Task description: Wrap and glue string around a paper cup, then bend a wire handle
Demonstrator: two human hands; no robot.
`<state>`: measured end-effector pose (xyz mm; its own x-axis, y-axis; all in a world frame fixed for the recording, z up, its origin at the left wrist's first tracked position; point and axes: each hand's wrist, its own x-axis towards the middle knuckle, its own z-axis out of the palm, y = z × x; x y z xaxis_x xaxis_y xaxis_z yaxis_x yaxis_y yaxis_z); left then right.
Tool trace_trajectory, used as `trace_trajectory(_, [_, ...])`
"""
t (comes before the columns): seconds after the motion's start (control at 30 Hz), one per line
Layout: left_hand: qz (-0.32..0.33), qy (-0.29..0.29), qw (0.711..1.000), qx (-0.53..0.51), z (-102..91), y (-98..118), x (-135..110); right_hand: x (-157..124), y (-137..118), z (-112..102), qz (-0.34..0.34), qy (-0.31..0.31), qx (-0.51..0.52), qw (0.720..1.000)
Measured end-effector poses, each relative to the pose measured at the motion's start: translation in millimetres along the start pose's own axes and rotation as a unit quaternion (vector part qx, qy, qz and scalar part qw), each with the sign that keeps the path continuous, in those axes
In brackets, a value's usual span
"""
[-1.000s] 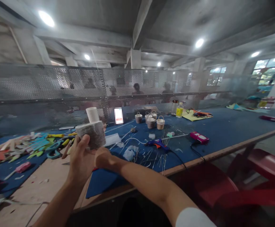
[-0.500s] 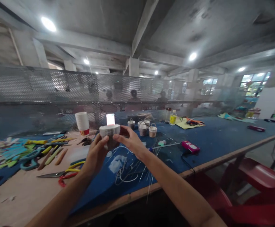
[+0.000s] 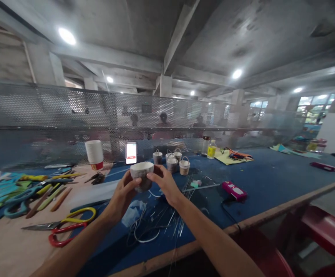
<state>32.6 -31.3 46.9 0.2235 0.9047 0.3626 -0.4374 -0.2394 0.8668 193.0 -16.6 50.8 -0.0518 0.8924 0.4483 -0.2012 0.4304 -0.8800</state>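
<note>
A small paper cup wrapped in brownish cord (image 3: 141, 176) is held upright above the blue table mat (image 3: 259, 181), its white rim up. My left hand (image 3: 123, 193) grips its left side with fingers curled round it. My right hand (image 3: 164, 184) pinches its right side near the rim. Below the cup lie loose wires and white scraps (image 3: 153, 223). Three finished little baskets with handles (image 3: 171, 161) stand just behind it.
Red and yellow scissors (image 3: 66, 227) lie at the left with coloured sticks (image 3: 40, 192). A stack of paper cups (image 3: 94, 154), a phone (image 3: 131, 152), bottles (image 3: 211, 149) and a pink box (image 3: 233, 190) are on the table. A mesh screen (image 3: 55, 111) runs behind; red chairs (image 3: 325, 231) stand right.
The cup has turned from base-up to upright and moved farther out over the mat. My right hand came from under it to its right side. The view shifted right.
</note>
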Motion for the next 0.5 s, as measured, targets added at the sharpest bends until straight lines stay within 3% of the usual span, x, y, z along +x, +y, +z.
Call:
trace_trajectory(0.27, [-0.013, 0.008, 0.999, 0.039, -11.6, -16, 1, 3, 26, -3, -0.006, -0.011, -0.017, 1.000])
trace_trajectory(0.5, [0.003, 0.049, 0.995, 0.085, -9.7, -18, 2, -2, 23, -10, 0.001, -0.044, -0.003, 0.999])
